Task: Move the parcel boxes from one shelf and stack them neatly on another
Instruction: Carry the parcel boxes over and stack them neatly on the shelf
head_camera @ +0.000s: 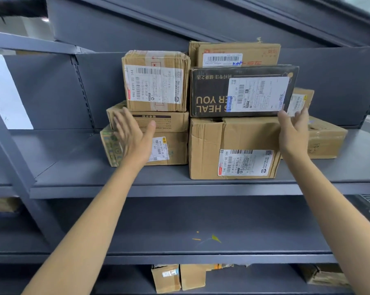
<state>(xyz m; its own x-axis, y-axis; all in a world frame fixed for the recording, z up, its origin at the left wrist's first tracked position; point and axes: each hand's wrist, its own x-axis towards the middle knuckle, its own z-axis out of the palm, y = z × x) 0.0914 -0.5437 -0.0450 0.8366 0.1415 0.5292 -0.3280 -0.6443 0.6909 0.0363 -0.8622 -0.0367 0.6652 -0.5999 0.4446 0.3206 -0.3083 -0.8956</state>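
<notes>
Seven parcel boxes are seen gathered in a tight stack on the upper shelf (52,167). A taped brown box (156,80) is set on a flat box (158,122), which is set on a printed box (145,150). Beside them a black box (241,91) is carried by a large brown box (233,147), with further cartons behind. The left hand (131,135) is held flat against the flat box, fingers straight; the right hand (294,133) is held with spread fingers at the black box's lower right corner, nothing being gripped by either. The stack is judged largely built and merely being squared up. A few more boxes (165,277) are seen on the lowest shelf, so some moving is probably left.
</notes>
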